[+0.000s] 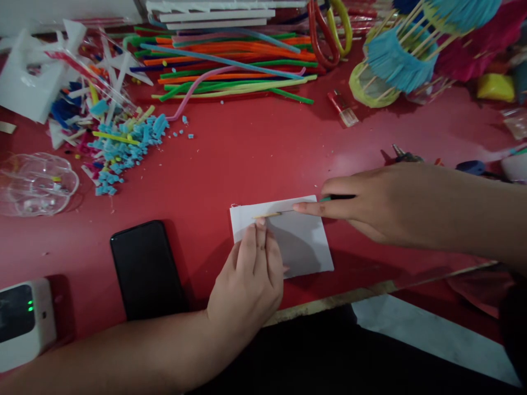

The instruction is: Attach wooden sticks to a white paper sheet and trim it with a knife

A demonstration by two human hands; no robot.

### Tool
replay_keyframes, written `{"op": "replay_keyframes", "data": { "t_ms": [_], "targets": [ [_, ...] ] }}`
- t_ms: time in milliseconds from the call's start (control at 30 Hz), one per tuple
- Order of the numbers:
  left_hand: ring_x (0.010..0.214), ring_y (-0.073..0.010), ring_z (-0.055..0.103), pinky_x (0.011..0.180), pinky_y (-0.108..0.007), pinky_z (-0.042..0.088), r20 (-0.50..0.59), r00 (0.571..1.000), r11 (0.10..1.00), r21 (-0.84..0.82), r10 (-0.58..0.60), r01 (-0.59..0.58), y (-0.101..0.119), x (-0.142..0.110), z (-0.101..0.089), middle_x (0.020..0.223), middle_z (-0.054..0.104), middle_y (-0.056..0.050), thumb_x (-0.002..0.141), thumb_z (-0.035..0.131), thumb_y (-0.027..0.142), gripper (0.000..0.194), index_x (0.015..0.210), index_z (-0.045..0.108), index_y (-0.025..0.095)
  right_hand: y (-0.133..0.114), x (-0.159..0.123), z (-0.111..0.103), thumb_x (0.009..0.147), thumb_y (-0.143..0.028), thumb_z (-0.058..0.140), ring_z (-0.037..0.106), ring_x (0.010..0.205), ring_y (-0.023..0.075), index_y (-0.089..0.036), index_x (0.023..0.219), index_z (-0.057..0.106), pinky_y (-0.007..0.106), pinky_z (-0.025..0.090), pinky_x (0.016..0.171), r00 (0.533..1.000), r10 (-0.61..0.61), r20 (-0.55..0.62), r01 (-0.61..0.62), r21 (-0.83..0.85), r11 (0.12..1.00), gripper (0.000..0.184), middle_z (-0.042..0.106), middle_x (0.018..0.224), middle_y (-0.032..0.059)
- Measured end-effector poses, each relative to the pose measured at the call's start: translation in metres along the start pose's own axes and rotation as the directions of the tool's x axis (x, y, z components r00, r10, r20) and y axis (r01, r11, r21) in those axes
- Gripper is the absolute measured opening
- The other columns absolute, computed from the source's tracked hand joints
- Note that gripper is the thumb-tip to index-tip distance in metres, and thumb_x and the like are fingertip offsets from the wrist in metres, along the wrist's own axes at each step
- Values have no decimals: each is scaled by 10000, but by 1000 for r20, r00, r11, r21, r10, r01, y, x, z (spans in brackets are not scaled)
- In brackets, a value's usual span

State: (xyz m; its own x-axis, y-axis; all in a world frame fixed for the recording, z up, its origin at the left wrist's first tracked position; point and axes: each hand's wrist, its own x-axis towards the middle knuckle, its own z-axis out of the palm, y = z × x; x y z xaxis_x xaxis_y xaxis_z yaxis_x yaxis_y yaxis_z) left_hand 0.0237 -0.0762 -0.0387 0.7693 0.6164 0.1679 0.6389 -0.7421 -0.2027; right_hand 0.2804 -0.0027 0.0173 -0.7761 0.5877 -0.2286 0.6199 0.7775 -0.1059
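A small white rectangular sheet lies on the red table near its front edge. On it rests a short, pale wooden stick, pressed down by the bunched fingertips of my left hand. My right hand grips a thin, knife-like tool with a bit of green at the grip. Its index finger stretches along the narrow blade, whose tip meets the right end of the stick. Most of the tool's handle is hidden by the fingers.
Left lie a black phone, a white device, a clear plastic tray and blue cut bits. Pipe cleaners, scissors handles, a small bottle and a fringed stick craft sit at the back.
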Motion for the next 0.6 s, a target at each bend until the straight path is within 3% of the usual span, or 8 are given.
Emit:
{"op": "replay_keyframes", "data": {
  "t_ms": [200,400,600],
  "targets": [
    [1168,-330,663,902,-343,611,2,1000,999,-37,-12,12,0,-1,-1,1276,632,-295,1002,513,375,517,1202,613,-91,-1,0,-1,856,-90,440,334,519,111,-307,1365,596,321,151,499,999,-29,-28,30,24,999,575,650,871,14],
    [1178,-304,661,917,-339,606,-2,1000,999,-30,-15,15,0,-1,0,1288,630,-284,1012,490,373,497,1206,623,-64,-1,2,-3,819,-101,456,341,510,116,-325,1338,615,314,151,482,1000,0,-4,0,7,1000,588,650,885,20],
    [1171,-303,665,920,-334,604,-2,1000,1000,-13,-9,8,0,-2,0,1290,630,-279,1005,502,399,514,1211,623,-57,1,-4,1,872,-174,446,340,501,118,-353,1344,610,318,199,490,997,42,-59,-39,54,998,531,646,882,15]
  ]
}}
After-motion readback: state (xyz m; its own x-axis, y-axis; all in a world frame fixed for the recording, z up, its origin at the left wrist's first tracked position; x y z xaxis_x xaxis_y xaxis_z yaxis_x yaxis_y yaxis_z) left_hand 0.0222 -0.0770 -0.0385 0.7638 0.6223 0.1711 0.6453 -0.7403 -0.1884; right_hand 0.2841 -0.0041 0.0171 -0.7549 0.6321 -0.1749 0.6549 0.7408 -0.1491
